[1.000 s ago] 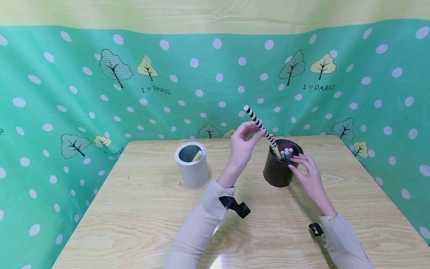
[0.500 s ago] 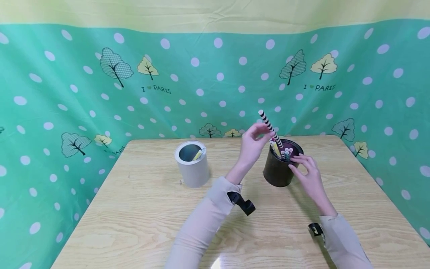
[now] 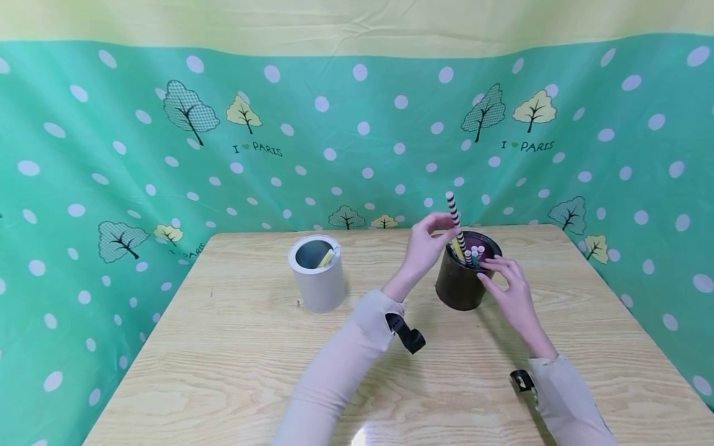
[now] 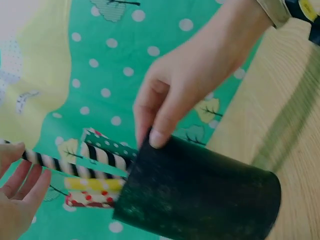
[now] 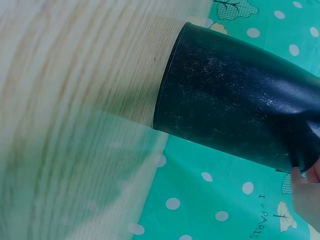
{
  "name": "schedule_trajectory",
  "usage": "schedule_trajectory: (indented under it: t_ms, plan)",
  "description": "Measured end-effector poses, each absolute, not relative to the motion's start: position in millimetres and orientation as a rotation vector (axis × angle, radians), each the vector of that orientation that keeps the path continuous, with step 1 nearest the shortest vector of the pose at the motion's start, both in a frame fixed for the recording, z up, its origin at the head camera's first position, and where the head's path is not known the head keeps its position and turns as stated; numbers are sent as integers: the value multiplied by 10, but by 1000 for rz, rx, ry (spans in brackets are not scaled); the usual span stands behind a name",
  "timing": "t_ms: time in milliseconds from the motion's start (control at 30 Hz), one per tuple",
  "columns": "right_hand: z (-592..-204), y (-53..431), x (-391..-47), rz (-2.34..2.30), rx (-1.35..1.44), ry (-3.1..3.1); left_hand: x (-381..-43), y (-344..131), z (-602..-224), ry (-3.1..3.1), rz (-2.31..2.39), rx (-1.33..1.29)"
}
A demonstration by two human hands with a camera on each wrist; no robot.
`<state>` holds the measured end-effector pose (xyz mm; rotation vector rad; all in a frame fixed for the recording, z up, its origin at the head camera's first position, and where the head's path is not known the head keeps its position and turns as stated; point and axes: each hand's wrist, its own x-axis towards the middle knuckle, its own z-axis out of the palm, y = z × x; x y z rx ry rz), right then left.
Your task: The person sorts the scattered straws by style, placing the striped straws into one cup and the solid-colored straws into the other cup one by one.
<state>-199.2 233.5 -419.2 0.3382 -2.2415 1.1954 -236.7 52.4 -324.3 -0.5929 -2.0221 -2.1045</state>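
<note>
In the head view, my left hand [image 3: 425,249] pinches a slim black-and-white striped stick [image 3: 452,209] between thumb and fingers. It stands nearly upright, its lower end inside the mouth of a black cup [image 3: 458,288]. At the cup's right side, thumb and fingers of my right hand [image 3: 513,294] grip the rim. More patterned sticks stick out of the cup: the left wrist view has a yellow one [image 4: 94,183], a red-dotted one [image 4: 90,199] and a green dotted one [image 4: 112,142]. The right wrist view is filled mostly by the cup's dark wall.
To the left stands a white cup [image 3: 320,290] with a yellow stick [image 3: 326,257] leaning inside. Both cups stand on a wood-grain table [image 3: 212,365]. Behind hangs a green dotted cloth [image 3: 312,148]. Black straps with cameras [image 3: 409,337] sit on the wrists.
My left hand has moved right and slightly down with the striped stick. The stick has swung from leaning left to nearly upright and sits lower in the black cup. My right hand stays put.
</note>
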Motion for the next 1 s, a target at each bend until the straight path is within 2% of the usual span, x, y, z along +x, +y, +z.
schedule_trajectory:
  t_ms: [100, 267, 533, 633, 767, 1000]
  plan:
    - [-4197, 2329, -1994, 1196, 332, -2241, -2470, 539, -3423, -2041, -2075, -605]
    - [-4193, 2327, -1984, 1178, 317, -2245, -2425, 459, -3580, -2075, -2028, -580]
    - [-4149, 2368, -1957, 1156, 363, -2231, -2066, 203, -3506, -2124, -1921, -583]
    - [-4296, 2469, -2032, 1230, 411, -2174, -1933, 110, -3476, -2124, -1860, -619]
    - [-4430, 2583, -2106, 1299, 446, -2143, -1913, -3, -3608, -2130, -1762, -680]
    - [-4033, 2465, -1808, 1049, 428, -2255, -1841, -325, -3815, -2154, -1419, -784]
